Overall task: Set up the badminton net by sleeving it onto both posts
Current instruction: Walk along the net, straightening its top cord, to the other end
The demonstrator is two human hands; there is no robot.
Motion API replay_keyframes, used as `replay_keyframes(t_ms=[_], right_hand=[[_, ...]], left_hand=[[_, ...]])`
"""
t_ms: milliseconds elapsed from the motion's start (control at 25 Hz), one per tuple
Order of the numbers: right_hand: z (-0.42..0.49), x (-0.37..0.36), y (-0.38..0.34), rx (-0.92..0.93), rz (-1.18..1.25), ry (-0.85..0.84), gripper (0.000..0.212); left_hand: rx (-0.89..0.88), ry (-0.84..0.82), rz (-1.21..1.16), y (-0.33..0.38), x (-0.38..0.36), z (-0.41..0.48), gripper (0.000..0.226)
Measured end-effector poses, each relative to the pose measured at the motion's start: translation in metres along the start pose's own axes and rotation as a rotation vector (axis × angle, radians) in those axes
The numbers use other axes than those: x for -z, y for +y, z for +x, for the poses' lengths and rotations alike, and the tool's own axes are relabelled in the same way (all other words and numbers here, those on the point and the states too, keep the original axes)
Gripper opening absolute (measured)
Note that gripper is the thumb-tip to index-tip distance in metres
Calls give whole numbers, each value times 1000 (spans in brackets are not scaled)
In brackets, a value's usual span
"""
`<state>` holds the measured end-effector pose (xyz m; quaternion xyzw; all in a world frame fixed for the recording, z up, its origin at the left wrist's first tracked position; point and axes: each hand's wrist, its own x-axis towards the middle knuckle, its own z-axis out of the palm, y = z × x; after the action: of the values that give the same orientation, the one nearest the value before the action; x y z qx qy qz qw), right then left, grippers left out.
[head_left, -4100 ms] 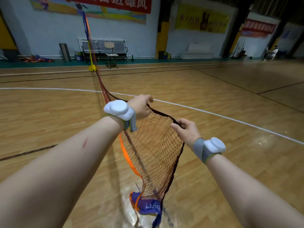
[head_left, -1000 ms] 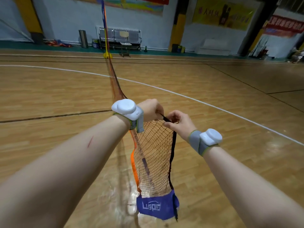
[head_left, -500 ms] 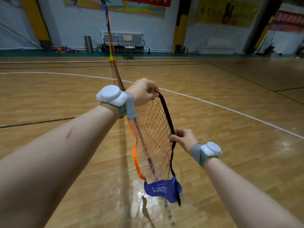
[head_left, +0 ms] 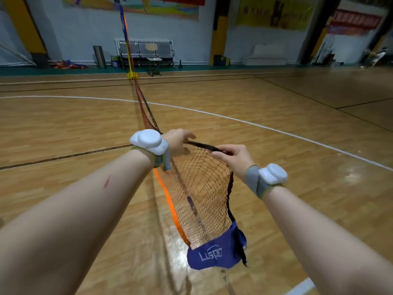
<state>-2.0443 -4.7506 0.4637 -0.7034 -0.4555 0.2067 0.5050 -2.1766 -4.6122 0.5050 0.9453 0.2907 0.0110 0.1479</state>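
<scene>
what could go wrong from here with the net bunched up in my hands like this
1. The net hangs slack and folded between the left hand and right hand; the mesh may twist or snag while being spread.
2. The blue sleeve dangles just above the floor near where you stand, so stepping on it is possible.
3. The far end already sits on the far post; a hard pull might tip it.

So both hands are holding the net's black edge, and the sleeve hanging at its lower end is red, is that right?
Not quite: the sleeve is blue, with white lettering, as the head view shows. The rest holds: the left hand and right hand both grip the black edge of the net, and the sleeve hangs at its lower end.
</scene>
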Motion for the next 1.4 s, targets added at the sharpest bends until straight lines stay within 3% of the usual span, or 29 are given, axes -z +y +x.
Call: replay_keyframes(t_ms=[120, 240, 320, 480, 560, 640, 840, 960, 1040, 1160, 1280, 1400], right_hand=[[-10, 0, 0, 10, -77, -28, 17], [-16, 9, 0, 0, -93, -46, 16], [-17, 19, 2, -8, -128, -60, 15], [-24, 35, 14, -28, -129, -66, 10], [-26, 39, 19, -51, -86, -76, 10], [-27, 45, 27, -73, -26, -79, 23], [-35, 58, 46, -135, -8, -87, 10], [-43, 70, 48, -162, 44, -91, 18], [-47, 79, 43, -147, 41, -64, 20], [-49, 96, 37, -93, -2, -45, 19], [-52, 107, 36, -78, -99, -99, 18], [-56, 118, 43, -68, -122, -106, 19]], left_hand=[[-139, -29, -66, 21, -10, -6, 59], [-228, -39, -61, 42, -13, -9, 38], [-221, -35, -4, 53, -10, -11, 24], [-204, 68, -71, 73, -1, -12, 18], [-218, 126, -120, 84, 4, -12, 16], [-218, 188, -147, 95, 8, -15, 17], [-178, 350, -250, 110, 33, -23, 17], [-104, 370, -253, 107, 38, -22, 15], [-40, 329, -182, 106, 28, -17, 18], [29, 121, -81, 117, -3, -7, 22], [-44, -124, -92, 141, -30, -2, 50], [-123, -191, -121, 163, -50, 0, 57]])
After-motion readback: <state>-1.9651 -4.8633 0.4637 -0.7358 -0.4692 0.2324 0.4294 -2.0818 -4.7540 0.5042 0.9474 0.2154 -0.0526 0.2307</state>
